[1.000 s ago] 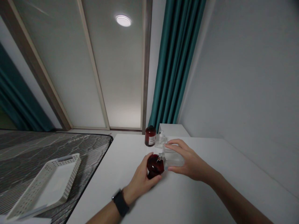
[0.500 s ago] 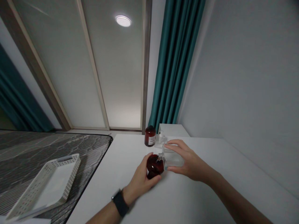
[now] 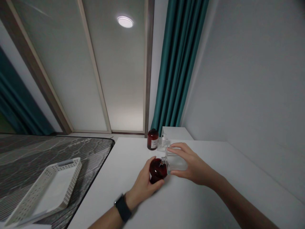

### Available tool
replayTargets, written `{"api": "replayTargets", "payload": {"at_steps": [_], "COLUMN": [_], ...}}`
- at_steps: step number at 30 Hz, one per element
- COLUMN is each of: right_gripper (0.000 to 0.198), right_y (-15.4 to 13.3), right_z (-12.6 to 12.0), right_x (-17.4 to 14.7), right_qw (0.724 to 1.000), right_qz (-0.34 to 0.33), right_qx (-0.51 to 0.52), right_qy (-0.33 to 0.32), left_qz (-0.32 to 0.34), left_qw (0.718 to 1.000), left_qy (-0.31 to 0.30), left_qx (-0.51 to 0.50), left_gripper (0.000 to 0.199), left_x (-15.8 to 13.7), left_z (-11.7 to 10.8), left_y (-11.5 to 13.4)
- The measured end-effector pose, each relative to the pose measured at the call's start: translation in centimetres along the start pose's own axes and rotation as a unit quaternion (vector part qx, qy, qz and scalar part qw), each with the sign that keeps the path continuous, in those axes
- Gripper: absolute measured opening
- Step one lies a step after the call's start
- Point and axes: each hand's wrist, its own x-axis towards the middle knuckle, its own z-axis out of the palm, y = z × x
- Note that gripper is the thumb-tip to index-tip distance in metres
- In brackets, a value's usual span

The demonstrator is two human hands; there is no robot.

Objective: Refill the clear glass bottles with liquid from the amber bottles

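My left hand [image 3: 146, 179] is wrapped round a dark red-brown glass bottle [image 3: 158, 170] over the white table [image 3: 114, 178]. In my right hand [image 3: 189, 162] a clear glass bottle [image 3: 175, 161] lies tipped on its side, its neck [image 3: 164, 160] pointing left at the top of the brown bottle. The two bottle mouths meet or nearly touch; I cannot tell which. Whether liquid is flowing does not show. Farther back stands a second brown bottle [image 3: 152, 140] with a white label, and beside it a clear bottle [image 3: 163, 143], partly hidden behind my right fingers.
To the left, a white perforated basket [image 3: 69, 190] rests on a grey patterned surface [image 3: 92, 152] alongside the table. A white box-like cabinet [image 3: 177, 133] stands past the table's far edge, by a teal curtain [image 3: 179, 63]. A wall [image 3: 257, 95] bounds the right side.
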Motion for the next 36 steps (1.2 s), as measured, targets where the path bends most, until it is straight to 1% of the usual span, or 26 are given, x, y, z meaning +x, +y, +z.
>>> {"api": "replayTargets", "payload": {"at_steps": [20, 36], "right_gripper": [0.067, 0.068], "right_y": [-0.12, 0.08], "right_z": [-0.15, -0.02], "right_x": [-0.02, 0.1], "right_qw": [1.0, 1.0], "right_qz": [-0.012, -0.01], "right_qx": [-0.01, -0.012], "right_qy": [0.004, 0.0], "left_qz": [0.005, -0.006], "left_qw": [1.0, 1.0], "left_qy": [-0.002, 0.005], "left_qx": [-0.007, -0.018], "left_gripper": [0.078, 0.077], "left_x": [0.0, 0.02], "left_z": [0.16, 0.19], "left_y": [-0.01, 0.32]}}
